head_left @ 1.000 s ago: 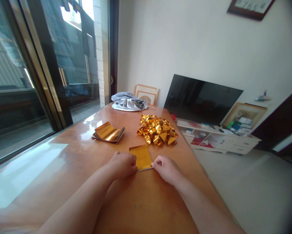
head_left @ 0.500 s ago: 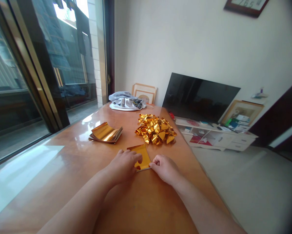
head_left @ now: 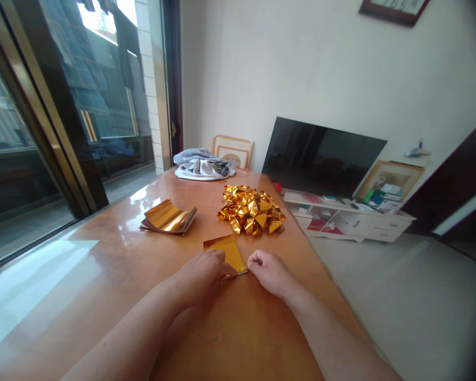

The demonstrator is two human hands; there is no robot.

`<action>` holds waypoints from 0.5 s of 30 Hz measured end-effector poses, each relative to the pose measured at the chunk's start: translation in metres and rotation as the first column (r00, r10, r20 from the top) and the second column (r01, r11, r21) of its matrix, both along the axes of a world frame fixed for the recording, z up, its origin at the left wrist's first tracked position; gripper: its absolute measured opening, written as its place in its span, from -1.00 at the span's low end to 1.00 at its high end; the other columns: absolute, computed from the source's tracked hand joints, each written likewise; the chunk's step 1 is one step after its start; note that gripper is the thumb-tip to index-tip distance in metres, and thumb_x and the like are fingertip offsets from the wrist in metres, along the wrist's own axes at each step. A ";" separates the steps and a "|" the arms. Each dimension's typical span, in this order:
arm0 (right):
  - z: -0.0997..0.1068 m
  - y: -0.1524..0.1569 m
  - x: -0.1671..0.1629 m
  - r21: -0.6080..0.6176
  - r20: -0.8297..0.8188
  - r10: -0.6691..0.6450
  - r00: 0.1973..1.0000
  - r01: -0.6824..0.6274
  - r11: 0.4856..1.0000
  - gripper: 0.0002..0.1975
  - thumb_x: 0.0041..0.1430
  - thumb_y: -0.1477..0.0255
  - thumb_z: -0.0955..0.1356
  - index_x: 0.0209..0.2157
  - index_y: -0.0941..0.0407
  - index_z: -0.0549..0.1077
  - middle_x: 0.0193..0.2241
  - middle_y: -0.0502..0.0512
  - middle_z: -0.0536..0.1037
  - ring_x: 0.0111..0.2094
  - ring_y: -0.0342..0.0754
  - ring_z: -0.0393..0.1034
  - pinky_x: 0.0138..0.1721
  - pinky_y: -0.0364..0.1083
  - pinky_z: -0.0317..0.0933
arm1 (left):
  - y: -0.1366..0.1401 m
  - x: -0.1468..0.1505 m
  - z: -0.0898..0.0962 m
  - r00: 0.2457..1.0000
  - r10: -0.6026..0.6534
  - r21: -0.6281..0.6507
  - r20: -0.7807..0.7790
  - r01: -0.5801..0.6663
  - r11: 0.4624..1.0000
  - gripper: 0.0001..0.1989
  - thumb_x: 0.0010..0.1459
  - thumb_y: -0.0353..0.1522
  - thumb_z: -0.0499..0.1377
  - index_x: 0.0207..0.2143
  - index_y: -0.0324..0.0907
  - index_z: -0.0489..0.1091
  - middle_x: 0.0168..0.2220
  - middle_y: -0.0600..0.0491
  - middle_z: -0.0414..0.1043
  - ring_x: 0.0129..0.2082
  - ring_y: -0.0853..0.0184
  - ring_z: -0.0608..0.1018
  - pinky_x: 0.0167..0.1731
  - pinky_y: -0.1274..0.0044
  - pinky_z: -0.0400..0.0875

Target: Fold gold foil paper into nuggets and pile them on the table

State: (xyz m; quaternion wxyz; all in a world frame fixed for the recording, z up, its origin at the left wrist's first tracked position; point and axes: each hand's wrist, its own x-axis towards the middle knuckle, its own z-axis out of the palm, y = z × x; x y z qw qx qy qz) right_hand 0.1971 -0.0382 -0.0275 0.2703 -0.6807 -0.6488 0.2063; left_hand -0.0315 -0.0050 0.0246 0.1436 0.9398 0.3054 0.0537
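A gold foil paper sheet (head_left: 232,252) lies on the table in front of me, its far left corner lifted a little. My left hand (head_left: 206,271) holds down the left side of the sheet, its thumb along the near edge and fingers bent over the foil. At the near right corner my right hand (head_left: 270,271) is closed in a pinch on the edge; the fingertips partly hide that corner. Beyond my left hand rests a stack of curled gold foil sheets (head_left: 169,217). A heap of folded gold foil pieces (head_left: 251,210) lies beyond the sheet, to the right.
The glossy wooden table (head_left: 230,338) ends along a right edge above the floor. Bundled grey and white cloth (head_left: 201,165) sits at its far end. A large television (head_left: 325,156) stands on a white cabinet (head_left: 351,226). Glass sliding doors (head_left: 31,143) are on the left.
My left thumb has come down along the sheet's near edge. My right hand stays at the near right corner. The view has shifted slightly.
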 end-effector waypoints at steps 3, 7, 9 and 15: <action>-0.001 0.000 0.001 0.007 -0.013 0.000 1.000 0.000 1.000 -0.87 0.18 0.37 0.32 -0.39 0.07 0.50 -0.44 -0.02 0.56 -0.42 -0.10 0.37 -0.43 -0.18 0.07 | 0.001 0.000 -0.002 1.000 -0.001 -0.010 0.021 0.002 1.000 -0.67 0.21 -0.45 0.07 -0.19 0.07 0.59 -0.32 0.01 0.36 -0.30 0.26 0.43 -0.32 0.49 0.21; -0.001 -0.001 0.002 0.013 -0.018 0.012 1.000 -0.012 1.000 -0.87 0.18 0.36 0.32 -0.39 0.07 0.49 -0.44 -0.02 0.56 -0.42 -0.11 0.37 -0.43 -0.18 0.07 | 0.003 -0.001 -0.004 0.999 -0.006 -0.025 0.047 0.007 1.000 -0.61 0.13 -0.51 0.08 -0.18 0.08 0.58 -0.32 0.02 0.38 -0.32 0.28 0.43 -0.35 0.52 0.20; -0.001 -0.001 0.002 0.014 -0.022 0.019 1.000 -0.019 1.000 -0.87 0.18 0.36 0.32 -0.39 0.07 0.49 -0.43 -0.02 0.56 -0.41 -0.11 0.37 -0.44 -0.18 0.07 | 0.003 -0.001 -0.006 0.998 -0.007 -0.024 0.057 0.008 1.000 -0.60 0.11 -0.53 0.08 -0.18 0.07 0.58 -0.32 0.03 0.39 -0.32 0.29 0.43 -0.35 0.52 0.21; -0.003 -0.002 0.004 0.003 -0.042 0.042 0.998 -0.042 0.999 -0.86 0.19 0.36 0.32 -0.35 0.07 0.51 -0.42 -0.03 0.57 -0.40 -0.11 0.37 -0.45 -0.19 0.06 | 0.003 -0.001 -0.006 0.999 -0.007 -0.034 0.054 0.009 0.999 -0.62 0.13 -0.52 0.08 -0.18 0.06 0.57 -0.31 0.02 0.39 -0.33 0.29 0.43 -0.35 0.53 0.21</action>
